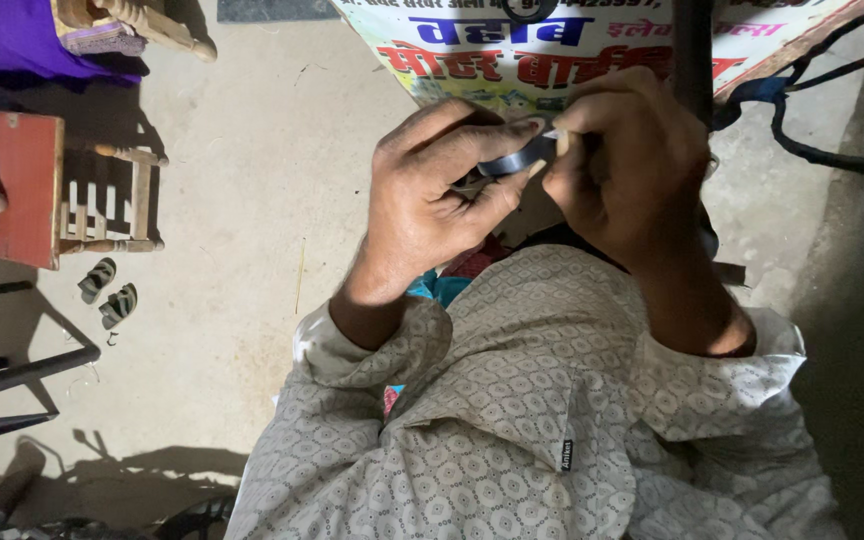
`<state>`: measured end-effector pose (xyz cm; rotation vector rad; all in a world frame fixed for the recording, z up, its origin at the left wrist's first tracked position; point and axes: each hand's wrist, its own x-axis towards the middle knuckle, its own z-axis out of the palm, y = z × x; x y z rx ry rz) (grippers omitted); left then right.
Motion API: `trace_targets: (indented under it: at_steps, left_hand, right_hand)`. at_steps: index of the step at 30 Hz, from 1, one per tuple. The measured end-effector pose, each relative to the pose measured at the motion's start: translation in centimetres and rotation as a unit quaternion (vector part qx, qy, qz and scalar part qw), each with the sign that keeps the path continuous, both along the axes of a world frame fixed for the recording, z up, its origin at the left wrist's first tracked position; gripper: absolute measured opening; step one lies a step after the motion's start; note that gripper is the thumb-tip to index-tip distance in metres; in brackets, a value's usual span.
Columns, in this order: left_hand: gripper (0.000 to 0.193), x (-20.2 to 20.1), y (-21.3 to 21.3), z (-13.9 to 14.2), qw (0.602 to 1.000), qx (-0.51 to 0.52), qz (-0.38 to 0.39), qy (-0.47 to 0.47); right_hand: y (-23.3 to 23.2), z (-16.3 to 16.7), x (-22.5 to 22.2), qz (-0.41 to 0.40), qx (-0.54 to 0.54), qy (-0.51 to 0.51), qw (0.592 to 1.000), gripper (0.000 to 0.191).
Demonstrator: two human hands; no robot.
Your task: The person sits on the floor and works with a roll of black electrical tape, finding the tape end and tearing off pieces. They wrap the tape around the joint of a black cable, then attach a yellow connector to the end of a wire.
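Two bare hands raised together above the lap, over a pale patterned shirt (512,400) with rolled cuffs. Left hand (432,195) curled narrow, thumb and forefinger pinched on a dark blue strip (517,160), seemingly tape or a band, though too small and shadowed to tell which. Right hand (627,165) closed tight just beside the strip, fingertips gripping its other end, where a small pale bit shows at the pinch. Strip stretched short between both hands, touching each, slightly tilted down toward the left hand.

Directly behind the strip, a printed banner (472,65) spread on the floor, white with red and blue lettering. Just to the right of the strip, a dark upright pole (693,50) crossing the banner, partly hidden by the right hand. Further right of the strip, black and blue cords (812,150) looping over the concrete floor (252,200).

Well to the left of the strip, a small wooden frame (117,200) with slats, beside a red board (17,185). Below that frame, a pair of striped sandals (109,290) lying on the floor. Far up and left of the strip, purple cloth (22,40). Down and left of the strip, a dark metal frame (2,375) casting shadow.
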<state>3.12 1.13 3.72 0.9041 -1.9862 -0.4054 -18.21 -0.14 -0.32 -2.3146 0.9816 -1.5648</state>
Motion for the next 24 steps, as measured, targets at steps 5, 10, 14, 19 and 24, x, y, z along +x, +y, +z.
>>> trace_targets:
  at_steps: [5,10,14,19,24]
  left_hand:
    - [0.029,0.9,-0.6,-0.3,0.995,0.049,-0.064,0.058]
    - [0.029,1.7,-0.9,-0.6,0.993,0.056,-0.059,0.091]
    - [0.028,1.8,-1.5,-1.0,0.988,0.069,-0.071,0.118]
    - [0.029,1.7,-2.1,-1.4,0.987,0.057,-0.073,0.129]
    - [0.028,1.2,-2.3,-1.5,0.987,0.043,-0.053,0.146]
  right_hand:
    - [-1.2,0.0,-0.9,-0.042,0.042,-0.080,0.995,0.008]
    - [-1.0,0.4,-1.4,-0.036,0.059,-0.023,0.997,0.016]
    - [-0.3,0.7,-1.2,0.008,0.138,-0.049,0.989,0.013]
    - [-0.5,1.6,-1.1,0.057,0.099,-0.074,0.991,0.018]
    - [0.0,2.5,0.0,0.022,0.053,-0.032,0.998,0.028]
